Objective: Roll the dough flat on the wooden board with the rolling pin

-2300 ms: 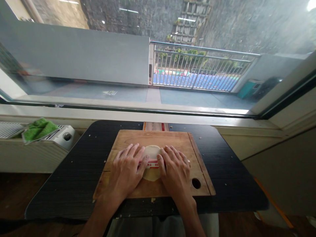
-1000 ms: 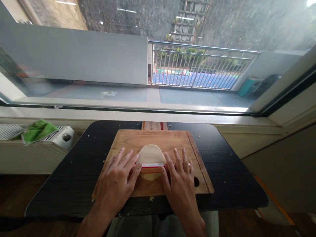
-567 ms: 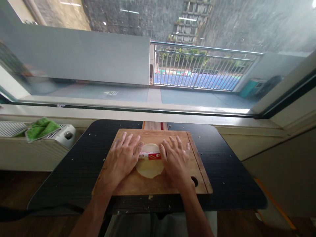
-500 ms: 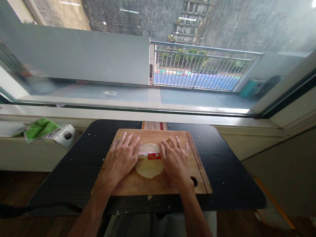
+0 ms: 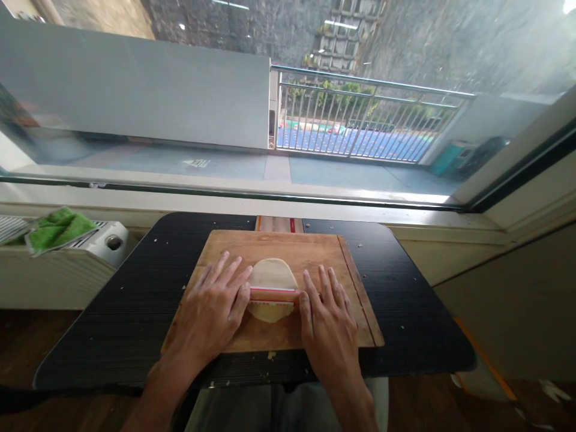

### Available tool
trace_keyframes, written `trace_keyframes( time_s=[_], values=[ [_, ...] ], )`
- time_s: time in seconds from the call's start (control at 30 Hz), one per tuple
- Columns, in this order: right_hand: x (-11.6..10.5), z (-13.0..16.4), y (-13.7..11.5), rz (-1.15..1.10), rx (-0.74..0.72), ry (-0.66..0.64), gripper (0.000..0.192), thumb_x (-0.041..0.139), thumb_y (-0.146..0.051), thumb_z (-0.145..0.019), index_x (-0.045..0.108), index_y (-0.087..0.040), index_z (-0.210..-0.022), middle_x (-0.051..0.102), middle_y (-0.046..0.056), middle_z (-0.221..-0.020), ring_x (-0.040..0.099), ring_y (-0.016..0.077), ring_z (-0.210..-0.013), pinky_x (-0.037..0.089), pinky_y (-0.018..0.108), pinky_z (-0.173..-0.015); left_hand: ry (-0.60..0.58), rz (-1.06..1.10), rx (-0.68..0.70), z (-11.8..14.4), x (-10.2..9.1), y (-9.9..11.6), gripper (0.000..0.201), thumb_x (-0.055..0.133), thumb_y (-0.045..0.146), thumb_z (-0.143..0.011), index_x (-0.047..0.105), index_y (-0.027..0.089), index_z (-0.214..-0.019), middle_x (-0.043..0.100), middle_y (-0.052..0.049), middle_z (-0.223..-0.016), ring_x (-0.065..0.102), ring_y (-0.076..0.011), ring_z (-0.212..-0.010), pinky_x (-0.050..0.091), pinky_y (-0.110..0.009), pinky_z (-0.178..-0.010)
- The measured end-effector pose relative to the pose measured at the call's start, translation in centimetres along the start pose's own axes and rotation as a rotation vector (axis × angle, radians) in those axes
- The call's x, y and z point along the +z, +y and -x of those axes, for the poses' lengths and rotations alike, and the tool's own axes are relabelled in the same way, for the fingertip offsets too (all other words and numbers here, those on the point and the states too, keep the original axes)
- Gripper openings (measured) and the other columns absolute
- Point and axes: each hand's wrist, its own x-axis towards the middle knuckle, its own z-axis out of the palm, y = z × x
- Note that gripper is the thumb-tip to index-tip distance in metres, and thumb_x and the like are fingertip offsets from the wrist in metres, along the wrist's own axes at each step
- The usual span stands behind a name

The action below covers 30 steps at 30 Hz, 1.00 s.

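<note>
A wooden rolling pin [image 5: 273,295] with a red-and-white label lies crosswise over a flat, pale round of dough [image 5: 271,273]. My left hand [image 5: 216,306] rests on the pin's left end, its fingers stretched forward and apart. On the opposite end lies my right hand [image 5: 330,318], also open, with its fingers extended and its thumb beside the pin. Both palms cover the ends of the pin, so those parts are hidden. Under the dough is a wooden cutting board [image 5: 243,243] with a groove along its right side.
The board stands on a black table [image 5: 400,312] dotted with small crumbs. Behind the board, a flat printed item [image 5: 279,224] pokes out. A green cloth [image 5: 63,230] lies on a white radiator [image 5: 110,240] at the left. Beyond the table is a large window with a sill [image 5: 234,204].
Both hands have drawn back toward me with the rolling pin, which has turned so its label faces differently. More dough shows beyond the pin. The camera view has shifted slightly.
</note>
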Motion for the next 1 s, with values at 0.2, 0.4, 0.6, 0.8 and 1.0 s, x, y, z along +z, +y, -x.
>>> trace_keyframes(
  time_s=[0.2, 0.4, 0.6, 0.8, 1.0],
  values=[
    [0.3, -3.1, 0.3, 0.029, 0.013, -0.078, 0.052, 0.035, -0.038, -0.117, 0.064, -0.023, -0.157, 0.045, 0.012, -0.175, 0.024, 0.0370, -0.169, 0.027, 0.069, -0.132, 0.012, -0.043, -0.053, -2.1, 0.6, 0.3, 0.049, 0.040, 0.036, -0.111, 0.076, 0.028, -0.143, 0.065, -0.007, -0.160, 0.048, -0.0345, -0.159, 0.039, -0.060, -0.129],
    [0.7, -8.1, 0.0, 0.061, 0.032, -0.124, 0.056, 0.032, -0.038, -0.118, 0.045, -0.026, -0.171, 0.050, 0.011, -0.172, 0.029, 0.0356, -0.168, 0.016, 0.073, -0.132, 0.017, -0.075, -0.068, -3.2, 1.3, 0.2, 0.048, 0.042, 0.037, -0.110, 0.076, 0.026, -0.141, 0.069, -0.010, -0.155, 0.055, -0.0368, -0.152, 0.041, -0.061, -0.125],
    [1.6, -12.1, -0.3, 0.056, 0.007, -0.196, 0.061, 0.032, -0.037, -0.116, 0.033, -0.026, -0.176, 0.045, 0.011, -0.175, 0.027, 0.0359, -0.168, 0.013, 0.072, -0.133, 0.036, -0.055, -0.085, -3.0, 1.2, 0.5, 0.049, 0.040, 0.040, -0.111, 0.076, 0.029, -0.142, 0.070, -0.008, -0.153, 0.058, -0.0353, -0.149, 0.044, -0.058, -0.123],
    [1.3, -12.0, -0.4, 0.039, 0.012, -0.201, 0.064, 0.034, -0.031, -0.114, 0.031, -0.019, -0.177, 0.043, 0.012, -0.176, 0.029, 0.0320, -0.168, 0.020, 0.057, -0.135, 0.007, -0.073, -0.114, -3.7, 1.2, 0.3, 0.050, 0.039, 0.041, -0.111, 0.077, 0.024, -0.140, 0.071, -0.011, -0.151, 0.061, -0.0366, -0.144, 0.046, -0.058, -0.120],
    [0.4, -7.7, 0.0, 0.049, 0.037, -0.152, 0.058, 0.038, -0.025, -0.109, 0.056, -0.012, -0.163, 0.053, 0.014, -0.169, 0.044, 0.0298, -0.160, 0.034, 0.046, -0.131, 0.006, -0.067, -0.082, -3.6, 1.6, 0.2, 0.048, 0.043, 0.041, -0.110, 0.078, 0.026, -0.139, 0.068, -0.011, -0.155, 0.061, -0.0359, -0.145, 0.045, -0.057, -0.122]
  ],
)
